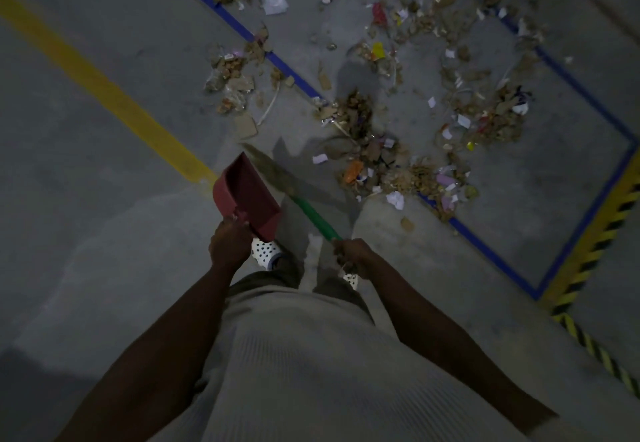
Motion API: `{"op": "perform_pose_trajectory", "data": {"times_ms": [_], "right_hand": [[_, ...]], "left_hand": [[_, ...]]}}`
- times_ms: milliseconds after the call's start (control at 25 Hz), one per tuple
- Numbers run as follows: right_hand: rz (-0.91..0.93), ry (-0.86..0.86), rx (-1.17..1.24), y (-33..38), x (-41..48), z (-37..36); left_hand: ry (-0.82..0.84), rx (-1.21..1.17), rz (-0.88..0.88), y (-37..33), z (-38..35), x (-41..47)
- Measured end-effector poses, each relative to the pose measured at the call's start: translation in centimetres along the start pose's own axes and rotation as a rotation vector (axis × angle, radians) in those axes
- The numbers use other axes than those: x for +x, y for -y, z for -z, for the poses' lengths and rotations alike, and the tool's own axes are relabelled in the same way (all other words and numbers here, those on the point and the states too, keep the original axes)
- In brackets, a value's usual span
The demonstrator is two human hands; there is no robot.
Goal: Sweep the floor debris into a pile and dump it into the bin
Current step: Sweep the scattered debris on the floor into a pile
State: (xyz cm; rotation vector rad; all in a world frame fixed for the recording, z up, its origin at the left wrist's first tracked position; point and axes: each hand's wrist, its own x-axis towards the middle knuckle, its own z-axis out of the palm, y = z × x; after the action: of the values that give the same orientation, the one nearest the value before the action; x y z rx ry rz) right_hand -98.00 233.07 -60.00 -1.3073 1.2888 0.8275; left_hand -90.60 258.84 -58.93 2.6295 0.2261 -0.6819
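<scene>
left hand (230, 244) fingers curled round red dustpan (247, 197) handle, right hand (351, 254) fingers gripping green broom (313, 214)

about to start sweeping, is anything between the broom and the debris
Nothing visible does. Only bare floor lies between the broom and the nearest debris; the dustpan in the left hand is on the broom's far side.

Dustpan (247, 195) left of broom (294, 192)

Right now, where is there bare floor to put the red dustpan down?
Bare floor lies left of the yellow line, and inside the near corner of the blue line by the striped tape. The debris crowds the middle, thickest just ahead of the broom, and spills beyond the dustpan.
</scene>
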Motion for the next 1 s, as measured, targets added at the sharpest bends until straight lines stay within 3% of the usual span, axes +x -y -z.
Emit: {"op": "perform_pose_trajectory", "data": {"times_ms": [120,280,360,480,560,680,920,1000], "right_hand": [[-0.07,-0.07,0.111,0.0,3.5,0.8],[-0.058,-0.196,0.313,0.3,2.6,-0.6],[-0.015,-0.159,0.412,0.4,0.5,-1.6],[0.048,-0.06,0.399,0.5,-5.2,-3.2],[0.07,-0.012,0.336,0.7,-6.8,-3.2],[0.136,0.034,0.089,3.3,-7.4,-5.4],[0.316,0.107,-0.449,8.0,-0.5,-12.5],[0.261,0.172,-0.499,9.9,0.8,-14.3]], "left_hand": [[0.074,0.117,-0.058,0.8,-0.9,1.3],[0.091,0.051,-0.064,0.0,-0.4,1.5],[0.077,-0.03,0.015,-0.8,0.5,1.7],[0.042,-0.1,-0.021,0.0,3.2,1.6],[0.026,-0.098,-0.001,0.1,3.4,2.4],[0.005,-0.233,0.195,1.4,5.8,2.9],[-0.141,-0.3,0.322,7.3,6.3,4.3],[-0.166,-0.298,0.376,9.2,6.3,4.6]]}}
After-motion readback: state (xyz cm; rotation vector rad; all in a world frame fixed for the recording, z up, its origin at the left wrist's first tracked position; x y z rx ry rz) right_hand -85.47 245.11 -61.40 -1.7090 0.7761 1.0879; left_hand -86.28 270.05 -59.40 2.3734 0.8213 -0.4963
